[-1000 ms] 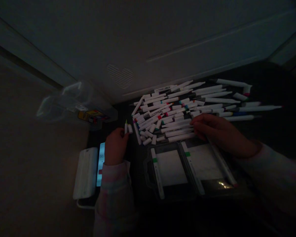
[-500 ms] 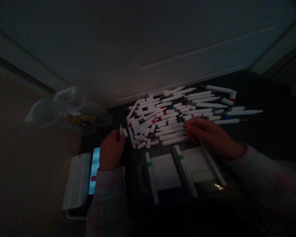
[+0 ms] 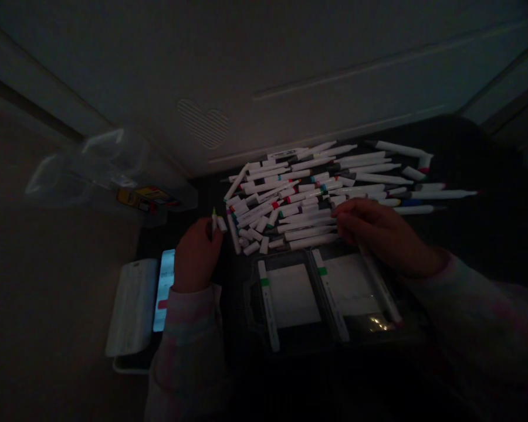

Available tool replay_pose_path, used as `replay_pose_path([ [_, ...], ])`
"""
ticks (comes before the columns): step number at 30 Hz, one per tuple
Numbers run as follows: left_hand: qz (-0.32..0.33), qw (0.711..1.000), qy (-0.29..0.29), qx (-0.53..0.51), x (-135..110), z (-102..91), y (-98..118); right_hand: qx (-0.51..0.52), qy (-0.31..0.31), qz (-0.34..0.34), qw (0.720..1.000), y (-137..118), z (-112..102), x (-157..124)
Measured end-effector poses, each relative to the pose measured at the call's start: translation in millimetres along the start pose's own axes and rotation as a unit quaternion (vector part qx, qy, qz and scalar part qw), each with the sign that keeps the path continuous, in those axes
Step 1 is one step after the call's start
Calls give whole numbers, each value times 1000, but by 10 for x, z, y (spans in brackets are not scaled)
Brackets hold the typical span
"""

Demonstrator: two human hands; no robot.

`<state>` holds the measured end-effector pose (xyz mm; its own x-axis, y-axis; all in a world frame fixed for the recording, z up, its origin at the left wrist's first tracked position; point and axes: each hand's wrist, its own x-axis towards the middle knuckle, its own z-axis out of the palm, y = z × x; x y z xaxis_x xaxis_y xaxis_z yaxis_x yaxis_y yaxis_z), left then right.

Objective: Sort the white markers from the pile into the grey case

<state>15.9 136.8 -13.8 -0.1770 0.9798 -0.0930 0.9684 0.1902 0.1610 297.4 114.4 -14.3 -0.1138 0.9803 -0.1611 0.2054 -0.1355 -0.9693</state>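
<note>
My left hand (image 3: 198, 252) is closed around a small uncapped marker (image 3: 214, 218) with a yellow-green tip pointing up. A white cap (image 3: 221, 224) with a yellowish end shows beside it, at my fingertips. My right hand (image 3: 372, 228) has its fingers pinched together at the ends of white markers (image 3: 310, 221) in the pile; dimness hides exactly what they grip. A white marker (image 3: 381, 287) with a reddish lower end runs from beneath this hand across the clear case (image 3: 328, 340). Two green-banded markers (image 3: 268, 305) lie in the case, one on each side, near pale inserts (image 3: 293, 296).
Loose white markers and caps (image 3: 253, 234) spread across the dark tabletop up to a pale panel (image 3: 202, 123) with a striped heart. To the left stand a clear plastic container (image 3: 158, 164) with a colourful label, a lit phone (image 3: 163, 293) and a white object (image 3: 132, 308).
The view has shifted slightly, so most of the scene sits a little higher. Both hands keep nearly the same pose and place among the markers.
</note>
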Motion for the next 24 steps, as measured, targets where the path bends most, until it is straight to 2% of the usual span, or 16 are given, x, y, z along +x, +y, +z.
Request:
replay_pose_path([
  [3,5,1000,-6,-4,-10,-12,3,-94,-14,-59,994,42,1,-15],
  [6,-1,1000,-21,-19,-6,-12,-7,-212,-48,-137,966,62,27,-39],
  [9,-1,999,-28,-29,12,-6,-22,-259,-93,-172,946,57,65,-52],
  [16,-4,999,-40,-33,28,-43,-13,-266,-101,-179,942,32,77,-50],
  [22,-4,999,-33,-42,64,-8,-44,-263,-105,-187,941,35,83,-49],
  [24,2,999,-13,-47,78,24,-64,-262,-104,-196,939,38,86,-44],
])
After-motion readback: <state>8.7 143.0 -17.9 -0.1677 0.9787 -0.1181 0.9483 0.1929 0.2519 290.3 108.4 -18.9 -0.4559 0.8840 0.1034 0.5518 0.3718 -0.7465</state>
